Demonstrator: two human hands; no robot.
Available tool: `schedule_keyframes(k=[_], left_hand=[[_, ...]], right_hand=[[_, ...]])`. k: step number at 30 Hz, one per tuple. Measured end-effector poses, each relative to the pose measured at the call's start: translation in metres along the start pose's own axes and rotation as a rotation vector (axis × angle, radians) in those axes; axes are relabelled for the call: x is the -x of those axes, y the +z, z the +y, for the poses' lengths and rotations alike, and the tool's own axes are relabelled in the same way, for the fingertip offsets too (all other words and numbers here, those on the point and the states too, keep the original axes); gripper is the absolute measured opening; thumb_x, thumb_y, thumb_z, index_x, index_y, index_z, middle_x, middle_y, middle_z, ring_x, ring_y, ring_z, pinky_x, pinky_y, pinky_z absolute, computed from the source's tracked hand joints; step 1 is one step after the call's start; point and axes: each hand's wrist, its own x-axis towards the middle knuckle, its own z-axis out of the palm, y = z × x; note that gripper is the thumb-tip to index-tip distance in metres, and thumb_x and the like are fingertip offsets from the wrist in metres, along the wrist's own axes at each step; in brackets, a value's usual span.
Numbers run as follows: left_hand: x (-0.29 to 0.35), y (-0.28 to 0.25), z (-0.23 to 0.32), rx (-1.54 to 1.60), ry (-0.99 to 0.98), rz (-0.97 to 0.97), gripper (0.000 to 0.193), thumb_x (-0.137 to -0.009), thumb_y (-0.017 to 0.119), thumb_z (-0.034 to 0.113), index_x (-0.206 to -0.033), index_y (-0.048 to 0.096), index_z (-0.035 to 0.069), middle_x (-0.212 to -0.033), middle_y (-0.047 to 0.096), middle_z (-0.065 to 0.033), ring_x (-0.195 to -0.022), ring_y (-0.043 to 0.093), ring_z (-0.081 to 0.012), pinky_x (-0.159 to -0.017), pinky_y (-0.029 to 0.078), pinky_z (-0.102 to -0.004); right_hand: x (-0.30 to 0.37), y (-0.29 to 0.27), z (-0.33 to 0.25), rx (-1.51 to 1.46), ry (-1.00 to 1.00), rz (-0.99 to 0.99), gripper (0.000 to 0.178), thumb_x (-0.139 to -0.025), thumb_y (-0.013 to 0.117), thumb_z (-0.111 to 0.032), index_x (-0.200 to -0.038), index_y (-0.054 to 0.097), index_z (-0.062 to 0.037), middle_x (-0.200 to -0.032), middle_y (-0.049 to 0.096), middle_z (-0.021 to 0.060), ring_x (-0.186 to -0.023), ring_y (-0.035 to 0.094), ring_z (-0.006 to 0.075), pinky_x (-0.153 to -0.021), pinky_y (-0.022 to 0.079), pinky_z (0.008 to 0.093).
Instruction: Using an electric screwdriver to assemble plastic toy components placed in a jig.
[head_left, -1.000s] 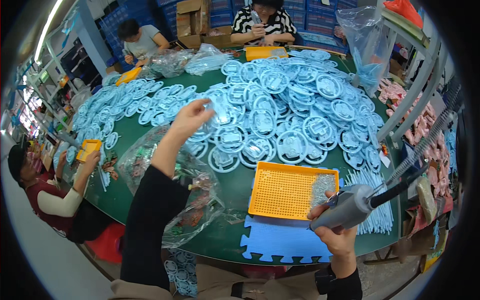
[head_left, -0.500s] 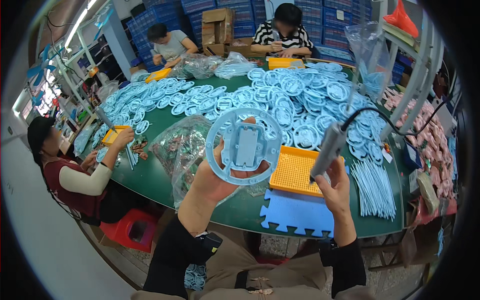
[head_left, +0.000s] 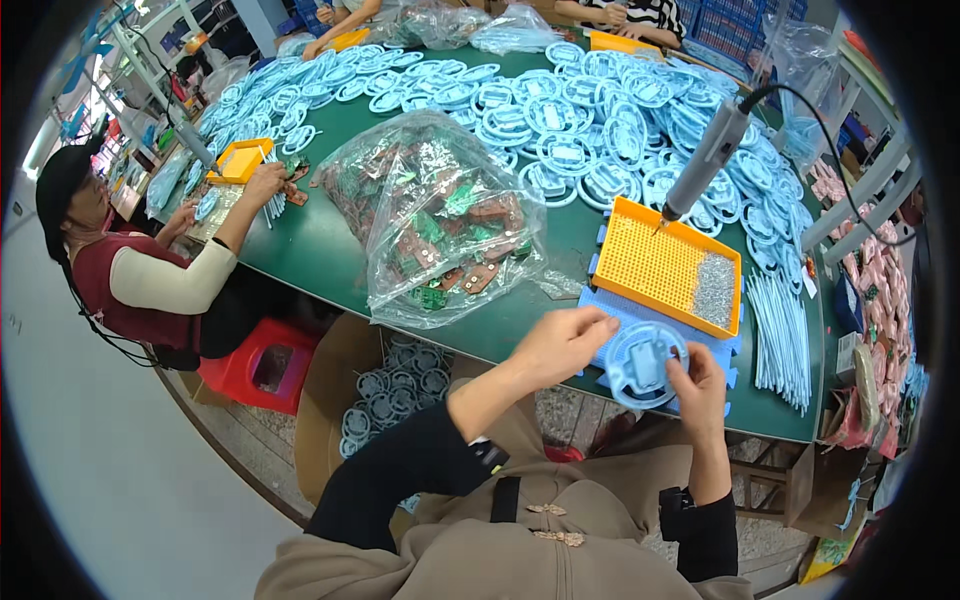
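In my right hand (head_left: 703,385) is a round light-blue plastic housing (head_left: 648,362) with a rectangular centre and an open ring, pinched at its right edge between thumb and fingers. It hovers over the front of the blue foam mat (head_left: 600,302). My left hand (head_left: 562,345) is just left of the housing, its thumb and fingers pressed together; whether something small is between them I cannot make out. A grey electric screwdriver (head_left: 708,162) hangs untouched, its tip over an orange tray (head_left: 625,270) whose right end holds a heap of small metal screws (head_left: 714,285).
Many similar housings (head_left: 560,115) cover the back of the green table (head_left: 300,240). A clear bag of circuit boards (head_left: 450,225) lies left of the tray, light-blue sticks (head_left: 780,345) to its right. An open carton (head_left: 325,400) holds more housings. A co-worker (head_left: 150,270) sits at left.
The housing has passed from my left hand to my right and come down to the mat. My right hand has left the screwdriver. The view has tilted down, showing the carton.
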Motion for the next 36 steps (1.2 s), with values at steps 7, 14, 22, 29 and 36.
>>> schedule_keyframes(k=[7,14,22,29,36], left_hand=[[0.037,-0.110,-0.032,-1.089,0.375,0.581,0.009,-0.082,0.063,0.014,-0.087,0.069,0.010,-0.076,0.062,-0.0103,-0.073,0.063,-0.0318,-0.063,0.051,-0.0416],[0.015,-0.121,-0.056,-1.210,0.340,0.487,0.016,-0.077,0.070,0.018,-0.091,0.066,0.011,-0.081,0.058,-0.0073,-0.078,0.063,-0.0295,-0.068,0.051,-0.0415],[0.031,-0.061,-0.010,-1.043,0.483,0.595,0.015,-0.073,0.072,0.015,-0.080,0.061,0.008,-0.079,0.055,-0.0078,-0.075,0.058,-0.0290,-0.065,0.048,-0.0410],[0.014,-0.005,-0.030,-0.805,0.342,0.399,0.025,-0.071,0.077,0.014,-0.084,0.058,0.005,-0.081,0.059,-0.0089,-0.076,0.060,-0.0256,-0.067,0.049,-0.0360],[0.001,-0.014,-0.026,-0.844,0.445,0.219,0.014,-0.077,0.069,0.001,-0.090,0.065,0.002,-0.082,0.062,-0.0084,-0.080,0.060,-0.0237,-0.070,0.049,-0.0335]], right_hand=[[0.024,0.025,-0.031,-0.645,0.284,0.069,0.060,-0.096,0.056,-0.014,-0.147,0.028,0.0009,-0.136,0.051,0.0161,-0.115,0.059,0.0237,-0.087,0.054,0.0355],[0.047,-0.004,0.004,-0.379,0.140,0.004,0.055,-0.092,0.059,-0.008,-0.142,0.039,0.0039,-0.138,0.048,0.0166,-0.108,0.057,0.0187,-0.086,0.050,0.0295],[0.038,-0.008,0.000,-0.097,-0.019,0.154,0.045,-0.089,0.058,0.002,-0.133,0.050,0.0009,-0.132,0.051,0.0103,-0.101,0.061,0.0171,-0.076,0.053,0.0272],[0.026,-0.002,-0.018,-0.133,-0.071,0.220,0.039,-0.085,0.065,0.000,-0.123,0.058,0.0028,-0.126,0.055,0.0147,-0.095,0.065,0.0189,-0.075,0.056,0.0298],[0.008,-0.007,-0.013,-0.080,-0.136,0.205,0.034,-0.084,0.068,-0.001,-0.117,0.061,0.0042,-0.110,0.062,0.0133,-0.085,0.064,0.0156,-0.068,0.054,0.0270]])
